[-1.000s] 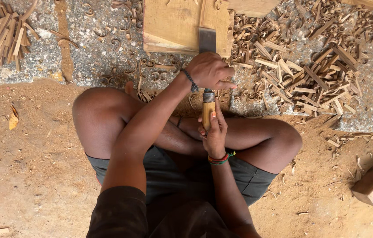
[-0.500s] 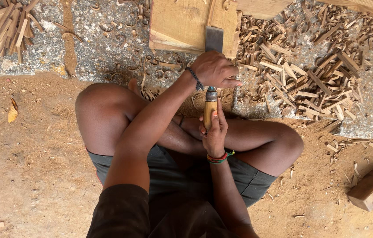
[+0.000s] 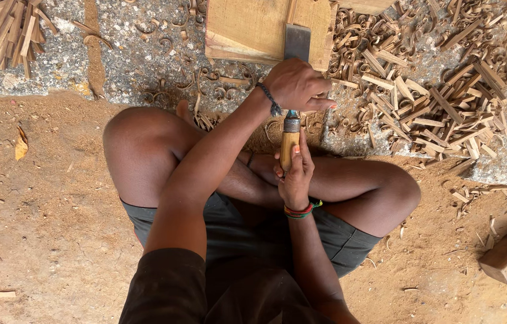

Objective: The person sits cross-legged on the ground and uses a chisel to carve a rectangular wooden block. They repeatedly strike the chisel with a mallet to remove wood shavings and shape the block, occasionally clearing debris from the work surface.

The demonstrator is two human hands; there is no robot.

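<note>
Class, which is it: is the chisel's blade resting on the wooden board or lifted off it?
Resting on it: the chisel blade lies flat across the wooden board.

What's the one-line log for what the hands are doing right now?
left hand: pressing on chisel blade | right hand: gripping its wooden handle | blade: on wood block | around: wood shavings

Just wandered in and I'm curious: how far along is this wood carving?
Plenty is shaved off already: curled shavings litter the stone. Now the left hand presses the chisel onto the wooden board, right hand gripping its handle. The board looks thick and plain; much remains.
</note>
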